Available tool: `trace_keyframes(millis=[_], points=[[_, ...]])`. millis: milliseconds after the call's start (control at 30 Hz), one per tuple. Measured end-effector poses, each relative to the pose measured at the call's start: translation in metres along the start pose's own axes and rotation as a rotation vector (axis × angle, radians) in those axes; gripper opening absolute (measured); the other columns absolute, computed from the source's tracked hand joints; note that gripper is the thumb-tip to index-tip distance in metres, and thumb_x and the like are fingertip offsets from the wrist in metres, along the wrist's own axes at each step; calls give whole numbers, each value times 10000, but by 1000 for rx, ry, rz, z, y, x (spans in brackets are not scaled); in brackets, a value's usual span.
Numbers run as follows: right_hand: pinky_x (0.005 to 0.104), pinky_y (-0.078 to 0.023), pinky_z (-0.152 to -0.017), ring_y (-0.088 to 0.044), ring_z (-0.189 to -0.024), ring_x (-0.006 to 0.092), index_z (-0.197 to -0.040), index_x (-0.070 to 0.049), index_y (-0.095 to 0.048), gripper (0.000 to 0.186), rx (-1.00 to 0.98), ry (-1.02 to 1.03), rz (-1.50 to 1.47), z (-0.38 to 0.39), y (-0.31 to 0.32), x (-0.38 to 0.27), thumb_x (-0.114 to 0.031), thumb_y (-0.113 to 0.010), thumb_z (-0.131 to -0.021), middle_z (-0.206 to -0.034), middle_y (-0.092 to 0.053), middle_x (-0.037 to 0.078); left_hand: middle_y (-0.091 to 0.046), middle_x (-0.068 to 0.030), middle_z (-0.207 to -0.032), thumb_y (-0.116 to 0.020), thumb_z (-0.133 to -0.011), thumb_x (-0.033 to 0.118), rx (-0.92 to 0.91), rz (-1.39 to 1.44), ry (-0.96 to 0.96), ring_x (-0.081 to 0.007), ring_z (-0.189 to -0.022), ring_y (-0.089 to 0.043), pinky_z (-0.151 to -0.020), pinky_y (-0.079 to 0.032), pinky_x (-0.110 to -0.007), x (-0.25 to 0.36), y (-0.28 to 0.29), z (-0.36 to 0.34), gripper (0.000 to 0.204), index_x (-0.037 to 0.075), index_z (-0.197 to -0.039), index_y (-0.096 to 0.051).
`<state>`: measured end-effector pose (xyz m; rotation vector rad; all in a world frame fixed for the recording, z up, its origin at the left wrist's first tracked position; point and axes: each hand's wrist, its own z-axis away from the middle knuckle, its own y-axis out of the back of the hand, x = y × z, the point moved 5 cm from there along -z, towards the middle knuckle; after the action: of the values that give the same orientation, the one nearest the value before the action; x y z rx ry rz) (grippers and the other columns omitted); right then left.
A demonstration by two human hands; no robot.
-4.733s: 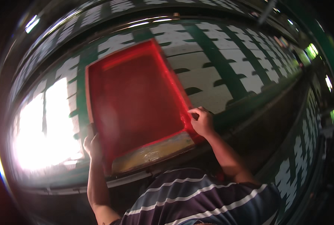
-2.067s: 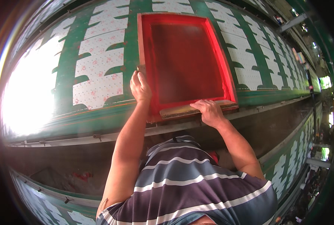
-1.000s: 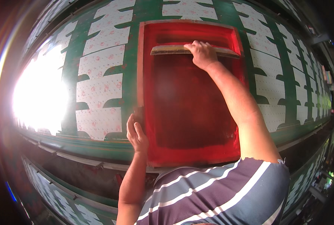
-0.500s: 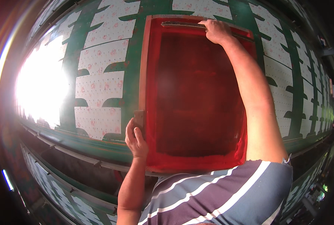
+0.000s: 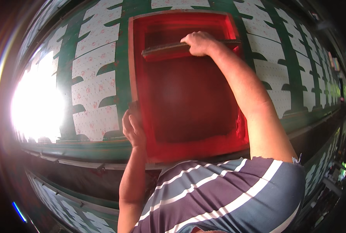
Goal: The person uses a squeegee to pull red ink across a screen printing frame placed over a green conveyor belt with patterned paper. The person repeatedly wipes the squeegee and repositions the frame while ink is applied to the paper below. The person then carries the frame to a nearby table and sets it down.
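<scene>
A red screen frame [image 5: 188, 97] with a dark red inside lies on the green table. My right hand [image 5: 196, 43] is closed on a long, narrow squeegee bar [image 5: 157, 50], which crosses the upper part of the frame. My right forearm reaches over the frame's right side. My left hand [image 5: 134, 130] is at the frame's left edge, its fingers curled at a small dark block [image 5: 134, 105] fixed there; part of that grip is hidden.
Rows of white floral cut pieces [image 5: 93, 85] lie on the green table [image 5: 66, 101] either side of the frame. Strong glare covers the left end. A rail [image 5: 103, 165] runs along the near edge. More tables with pieces [image 5: 52, 194] show at the rim.
My right hand pushed the squeegee from the frame's near end to its far edge, and now has it slightly nearer me. My left hand stays on the left edge.
</scene>
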<state>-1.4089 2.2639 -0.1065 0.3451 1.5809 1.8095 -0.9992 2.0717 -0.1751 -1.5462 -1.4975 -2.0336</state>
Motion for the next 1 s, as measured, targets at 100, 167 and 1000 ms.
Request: trace_keyframes(millis=[100,167,1000], points=[[541,-631,-935,-790,-1084,388,-1220,-222,-819,510,-16,14,-39,59,-18,-30,-21,-630,-791,-1106,-840,145,-728,-256,-1376,-527,-1176,397,2,11,17,-433,-1272,-696,-1099,-537,-498,-4,-2,0,519,-17,-1456,-665],[539,-635,-922,-794,-1065,380,-1223,-238,-825,532,-15,28,-31,98,-29,-54,-24,-638,-773,-1097,-841,139,-724,-263,-1383,-534,-1173,399,6,9,9,-441,-1286,-690,-1105,-534,-504,-6,-4,-4,518,-18,-1452,-666],[506,-517,-1164,-642,-1301,345,-1400,-120,-751,779,317,45,-11,390,-165,-226,-578,-930,-797,-1354,-708,101,-679,-223,-1475,-811,-913,436,-17,-144,-94,-436,-1388,-640,-1168,-518,-528,-8,-8,-8,776,62,-1552,-580]])
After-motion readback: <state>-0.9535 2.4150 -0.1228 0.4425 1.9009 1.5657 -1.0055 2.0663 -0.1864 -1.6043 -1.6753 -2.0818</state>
